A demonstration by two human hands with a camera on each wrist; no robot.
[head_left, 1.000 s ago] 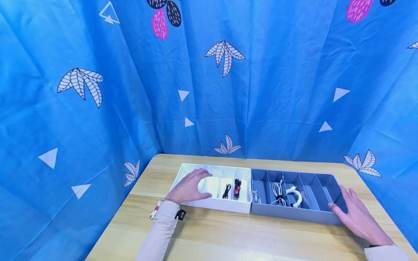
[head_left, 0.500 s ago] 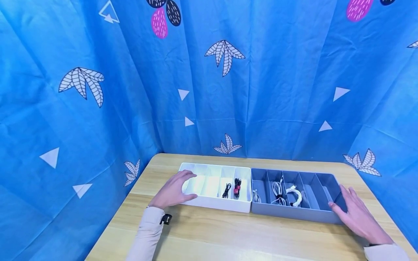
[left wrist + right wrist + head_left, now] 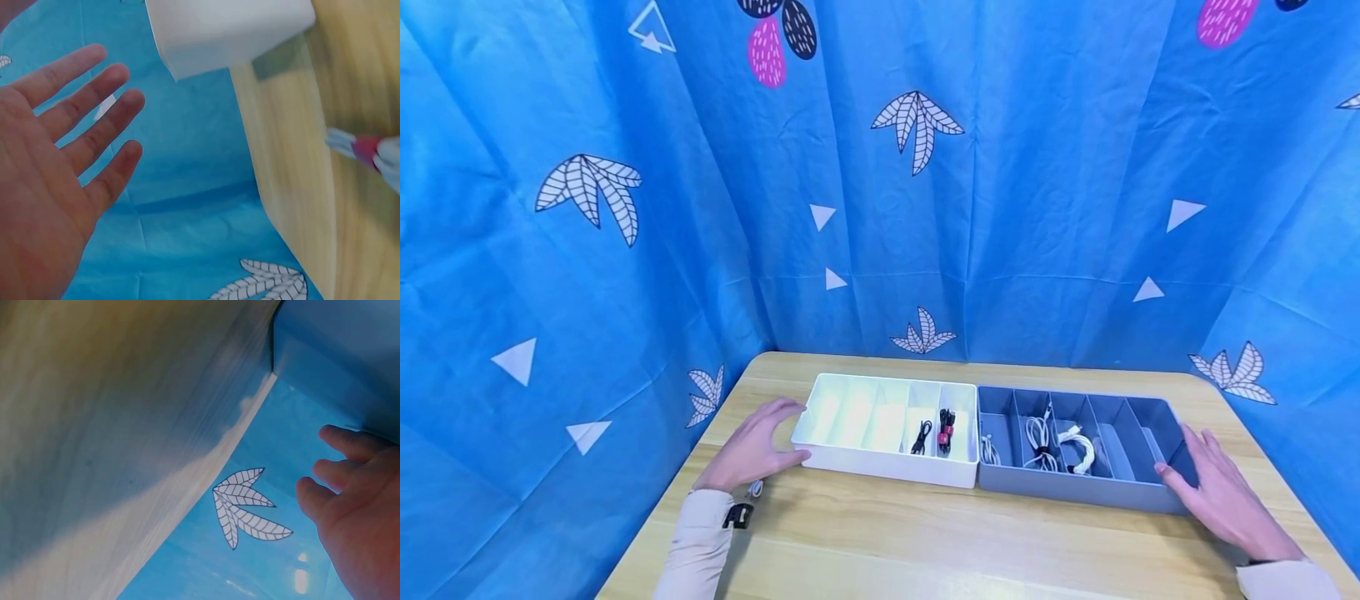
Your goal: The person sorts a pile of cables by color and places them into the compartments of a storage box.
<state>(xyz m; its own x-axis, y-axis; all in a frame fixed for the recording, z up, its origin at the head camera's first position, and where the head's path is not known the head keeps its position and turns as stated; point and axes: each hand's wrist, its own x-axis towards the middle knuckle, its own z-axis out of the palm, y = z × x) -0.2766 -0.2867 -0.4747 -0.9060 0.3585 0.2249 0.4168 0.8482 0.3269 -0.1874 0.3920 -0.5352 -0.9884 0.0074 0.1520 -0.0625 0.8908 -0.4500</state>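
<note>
My left hand (image 3: 752,446) is just off the left end of the white divided box (image 3: 887,468), thumb and fingers spread around nothing. Its fingers look straight and apart in the left wrist view. Below it on the table lies a white cable with a red tie (image 3: 367,152), mostly hidden by the hand in the head view. My right hand (image 3: 1228,492) rests at the right end of the grey divided box (image 3: 1075,493), thumb over its near rim and fingers along the end wall. A black cable (image 3: 921,437) and a red-tied black cable (image 3: 945,432) lie in the white box.
The two boxes stand end to end on the wooden table (image 3: 925,542). In the grey box's left compartments are white cables, one a thick curled cable (image 3: 1081,451). A blue patterned curtain (image 3: 865,250) hangs around the table's back and sides.
My left hand has moved left, from above the white box to beyond its left end, uncovering its left compartments. The right hand and both boxes have stayed in place.
</note>
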